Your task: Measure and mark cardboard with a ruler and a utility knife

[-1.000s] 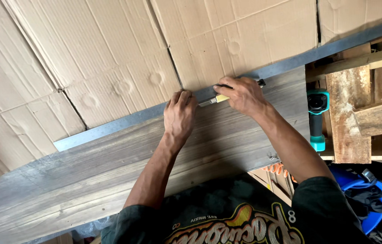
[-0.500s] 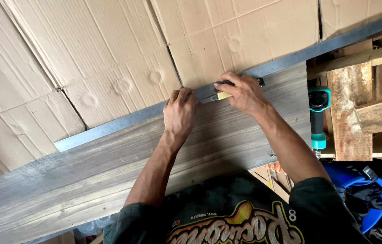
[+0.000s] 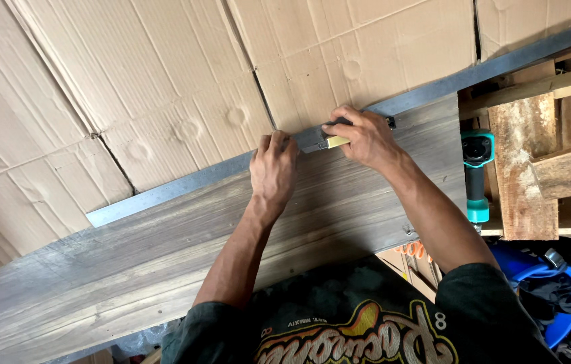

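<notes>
- Fingers of my right hand are curled tight round a small tool, dark with a yellow part, pressed at the plank's far edge.
- Fingers of my left hand hold nothing; they lie bent over that edge, fingertips pinning the metal strip just beside the tool.
- Plank lies flat across my front, grey, weathered, long-grained; the strip, smooth dull steel, runs straight along its far side.
- Progress, as I judge it: plank and strip are lined up and the tool is set on them; no cut or mark shows.
- Creased brown cardboard lies beyond.
- Teal drill rests by a rough pallet, untouched.
</notes>
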